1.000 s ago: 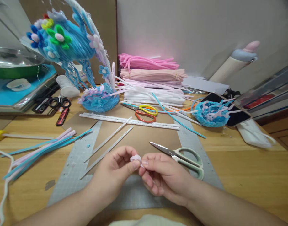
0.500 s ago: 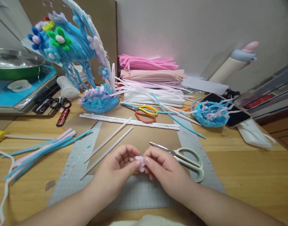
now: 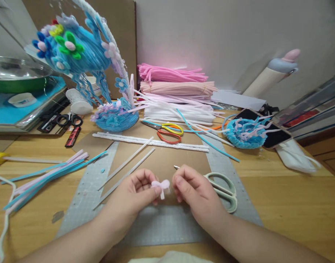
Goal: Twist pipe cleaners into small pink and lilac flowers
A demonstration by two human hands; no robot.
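My left hand (image 3: 141, 191) pinches a small pale pink bow (image 3: 162, 185), shaped from a fuzzy chenille stem, between thumb and fingers. Two rounded loops and a short tail show. Just right of it, my right hand (image 3: 191, 186) has its fingers curled together, apart from the bow, with nothing visible in them. Green-handled scissors (image 3: 224, 186) lie beside and partly beneath my right hand. Under both hands are a brown board (image 3: 162, 160) and a grey cutting mat (image 3: 167, 226). Two thin clear sticks (image 3: 129, 175) rest left of the bow.
Behind lie white chenille stems (image 3: 151, 141) and red-and-yellow scissors (image 3: 170, 133). Bundled pink stems (image 3: 173, 73) stand against the wall. A blue flowered sculpture (image 3: 80, 47) rises at back left; a blue fuzzy ring (image 3: 246, 133) rests on a phone (image 3: 278, 133) at right. Loose stems (image 3: 52, 175) lie left.
My right hand has let go of the bow and drawn slightly right. The bow, kept in my left hand, now shows its loops and tail more plainly.
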